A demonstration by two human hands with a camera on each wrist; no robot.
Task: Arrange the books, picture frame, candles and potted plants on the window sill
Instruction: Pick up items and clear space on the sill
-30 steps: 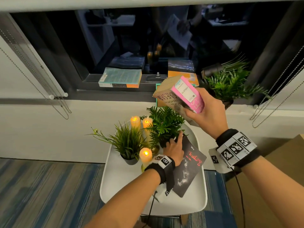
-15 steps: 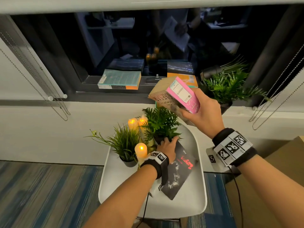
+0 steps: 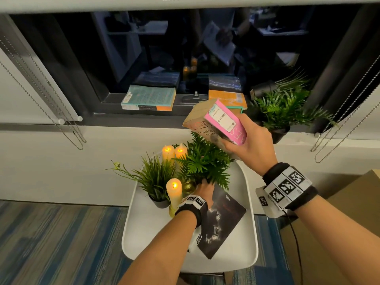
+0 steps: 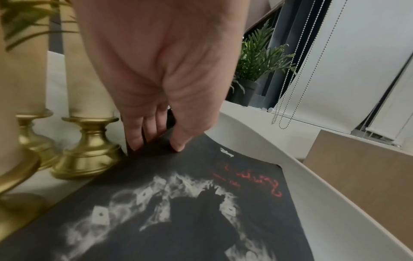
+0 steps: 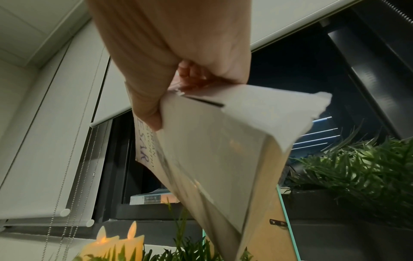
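Dark glass fills the window above a grey window sill point(image 3: 144, 117), with white blinds and bead chains hanging at either side and striped blue carpet on the floor below. On the sill lie a teal book point(image 3: 149, 97) to the left, an orange book point(image 3: 227, 97) towards the right, and a potted plant point(image 3: 285, 112) at the far right. Below the sill stands a white tabletop point(image 3: 144, 233) with a raised rim, and a brown cardboard box point(image 3: 349, 202) stands beside it on the right.

Right hand point(image 3: 250, 145): raised between tabletop and sill, its grip closed round one end of a pink-spined book point(image 3: 218, 122), thumb on top and fingers beneath; the book is tilted and clear of every surface.

Left hand point(image 3: 204, 190): low on the tabletop, fingertips point(image 4: 178, 144) pinching the far edge of a black book point(image 3: 220, 221) that lies flat near the right rim.

Also on the tabletop: a fern in a pot point(image 3: 205, 161) just beyond the left hand, a grassy potted plant point(image 3: 156, 179) to its left, and three lit candles, one point(image 3: 174, 192) in front and two point(image 3: 173, 152) behind, on brass holders point(image 4: 89, 151)
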